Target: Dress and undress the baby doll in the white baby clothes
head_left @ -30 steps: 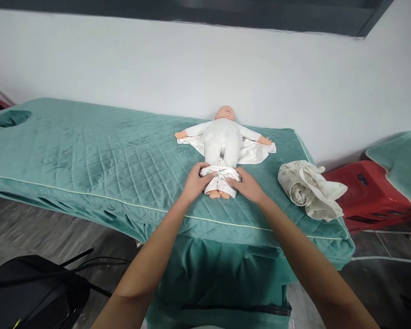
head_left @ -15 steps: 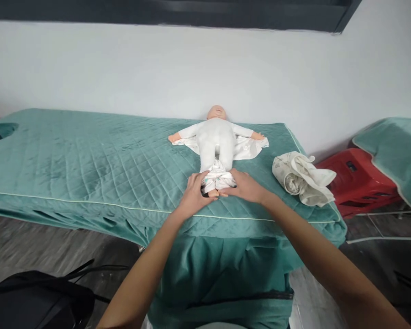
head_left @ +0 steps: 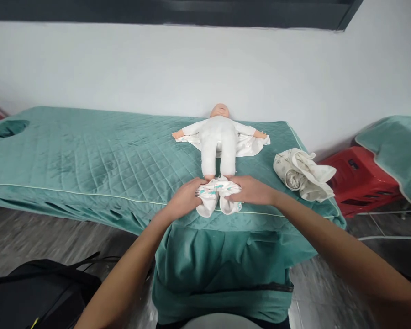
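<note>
A baby doll [head_left: 218, 132] with a white cloth body lies on its back on the green quilted bed, head toward the wall and arms spread. Beneath its arms a white printed garment [head_left: 251, 146] is spread out. At the doll's feet, small white baby pants [head_left: 208, 204] with a coloured print are bunched up, their legs hanging toward me. My left hand [head_left: 187, 197] grips the pants on the left side, and my right hand [head_left: 251, 189] grips them on the right. The doll's feet are mostly hidden behind the cloth.
A rolled whitish printed cloth [head_left: 304, 176] lies near the right end of the green bed [head_left: 89, 155]. Beyond that end stands a red plastic stool [head_left: 363, 180], partly under another green cover [head_left: 397, 146]. A black bag [head_left: 37, 292] is at the lower left.
Both hands have pulled the pants down toward me, from the doll's lower legs to its feet. The doll's lower legs are now uncovered, and the pant legs hang past its feet.
</note>
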A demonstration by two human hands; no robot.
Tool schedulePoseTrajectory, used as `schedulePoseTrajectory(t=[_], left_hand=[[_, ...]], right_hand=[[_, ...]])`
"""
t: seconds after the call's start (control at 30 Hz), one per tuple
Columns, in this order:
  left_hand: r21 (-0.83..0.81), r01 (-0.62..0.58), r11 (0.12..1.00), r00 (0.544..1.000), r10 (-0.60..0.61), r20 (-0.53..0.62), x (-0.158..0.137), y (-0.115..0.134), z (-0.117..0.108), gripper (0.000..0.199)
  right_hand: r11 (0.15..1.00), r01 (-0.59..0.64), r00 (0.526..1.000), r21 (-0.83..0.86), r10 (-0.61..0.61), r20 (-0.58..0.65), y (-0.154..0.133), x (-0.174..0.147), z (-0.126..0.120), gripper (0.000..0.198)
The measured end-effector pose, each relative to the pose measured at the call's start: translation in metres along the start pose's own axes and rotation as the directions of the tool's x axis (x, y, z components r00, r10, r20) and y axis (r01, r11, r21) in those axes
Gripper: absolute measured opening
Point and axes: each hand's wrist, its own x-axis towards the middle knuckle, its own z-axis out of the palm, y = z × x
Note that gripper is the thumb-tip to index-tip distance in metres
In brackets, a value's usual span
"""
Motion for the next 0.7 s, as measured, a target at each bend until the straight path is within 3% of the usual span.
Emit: schedulePoseTrajectory(t=[0.13, 0.3, 0.4, 0.6, 0.7], left_hand=[[0.052, -0.026, 0.998, 0.958, 0.01, 0.286, -0.003, 0.018, -0.031, 0.022], [-0.114, -0.048, 0.992, 0.794, 0.107, 0.599, 0.008, 0.044, -0.076, 0.039], [-0.048, -0.088, 0.995, 0.71, 0.096, 0.698, 0.022, 0.07, -0.106, 0.044], [0.213, -0.103, 0.972, 0.776, -0.056, 0.629, 0.04, 0.125, -0.153, 0.047], [0.256, -0.107, 0.961, 0.771, -0.082, 0.631, 0.038, 0.146, -0.166, 0.055]], right_hand=[[0.993, -0.061, 0.977, 0.106, 0.038, 0.211, -0.008, -0.013, -0.018, 0.05], [0.981, -0.029, 0.945, 0.192, -0.036, 0.325, -0.017, -0.016, -0.05, 0.046], [0.992, 0.066, 0.947, 0.111, -0.098, 0.306, -0.033, -0.014, -0.078, 0.044], [0.993, 0.105, 0.961, -0.05, -0.088, 0.264, -0.083, -0.007, -0.132, 0.05], [0.99, 0.082, 0.949, -0.115, -0.042, 0.313, -0.106, -0.001, -0.144, 0.045]])
